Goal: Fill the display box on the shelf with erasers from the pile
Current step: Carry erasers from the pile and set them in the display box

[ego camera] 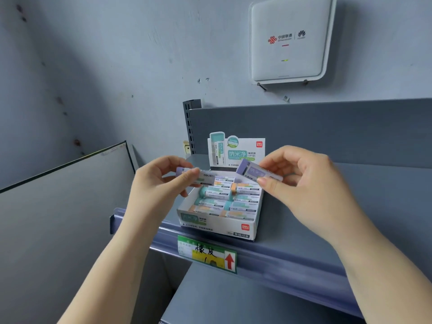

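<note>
Head view: both forearms reach up and in from the bottom corners, hands raised over the display box (217, 220). Left hand (161, 181) pinches a purple-capped eraser (198, 177) between thumb and fingers, long axis roughly horizontal, white end pointing right over the box's back-left corner. Right hand (301, 183) pinches a second purple eraser (253, 173) between thumb and fingertips, long axis tilted, purple end up-left, over the box's back-right corner. Box is white card, header flap upright at the rear, sitting on the grey shelf (327, 242) near its front edge, above a price label (207, 253). Inside: rows of teal- and orange-capped erasers lying flat, long axes left-right.
</note>
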Tool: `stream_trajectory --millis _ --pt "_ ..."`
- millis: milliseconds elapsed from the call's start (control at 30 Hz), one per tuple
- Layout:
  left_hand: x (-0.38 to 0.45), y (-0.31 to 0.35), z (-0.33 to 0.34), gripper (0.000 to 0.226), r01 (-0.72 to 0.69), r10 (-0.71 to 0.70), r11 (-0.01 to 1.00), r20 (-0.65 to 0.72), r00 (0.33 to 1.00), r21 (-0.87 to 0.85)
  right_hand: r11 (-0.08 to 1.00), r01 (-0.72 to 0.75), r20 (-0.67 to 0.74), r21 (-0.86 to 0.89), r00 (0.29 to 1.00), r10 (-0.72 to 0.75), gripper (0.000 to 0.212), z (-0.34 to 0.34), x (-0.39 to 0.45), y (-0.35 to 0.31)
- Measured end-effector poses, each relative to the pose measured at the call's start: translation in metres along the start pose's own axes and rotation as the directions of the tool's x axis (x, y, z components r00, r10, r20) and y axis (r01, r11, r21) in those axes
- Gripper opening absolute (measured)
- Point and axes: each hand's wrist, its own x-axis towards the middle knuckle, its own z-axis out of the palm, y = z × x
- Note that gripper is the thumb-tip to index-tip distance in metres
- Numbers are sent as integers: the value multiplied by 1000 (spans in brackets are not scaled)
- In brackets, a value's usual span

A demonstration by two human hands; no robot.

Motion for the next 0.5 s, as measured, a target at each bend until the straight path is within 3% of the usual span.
stream_trajectory --millis 233,500 --pt "37 -6 9 8 -39 34 998 110 993 39 989 -41 -44 -141 998 35 13 4 16 -3" --pt "83 -11 14 10 -103 85 994 302 950 44 936 -92 8 -339 995 101 14 12 48 -10"
